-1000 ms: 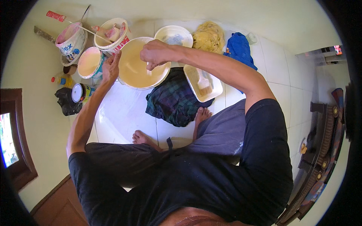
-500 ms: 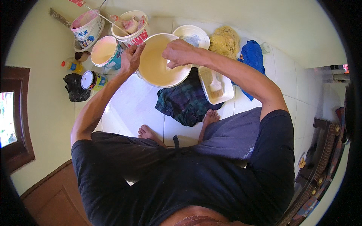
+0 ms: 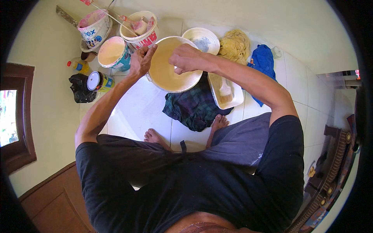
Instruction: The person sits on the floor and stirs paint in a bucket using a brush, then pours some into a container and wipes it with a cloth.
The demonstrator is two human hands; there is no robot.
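A wide cream-coloured bucket (image 3: 160,84) stands tilted slightly toward me, with thin pale paint (image 3: 169,76) inside. On its left rim my left hand (image 3: 141,62) is closed, thumb up along the edge. My right hand (image 3: 185,58) is a fist over the bucket's mouth; a small whitish bit shows under it, but what it grips is mostly hidden. Just right of the bucket, a flat brush (image 3: 224,91) lies in a white tray (image 3: 234,104). Beneath and in front of both is a dark plaid cloth (image 3: 190,110).
On the left stand a teal paint pail (image 3: 126,60), a pail with brushes (image 3: 149,40), stacked pails (image 3: 93,35), a lidded can (image 3: 105,82), a yellow bottle (image 3: 81,66) and a black bag (image 3: 81,91). Behind right are a white plate (image 3: 211,35), yellow cloth (image 3: 235,44) and blue cloth (image 3: 263,62).
The whole view has shifted slightly, so things sit a little lower and further right. Both hands keep their places, the left on the rim and the right fist over the bucket.
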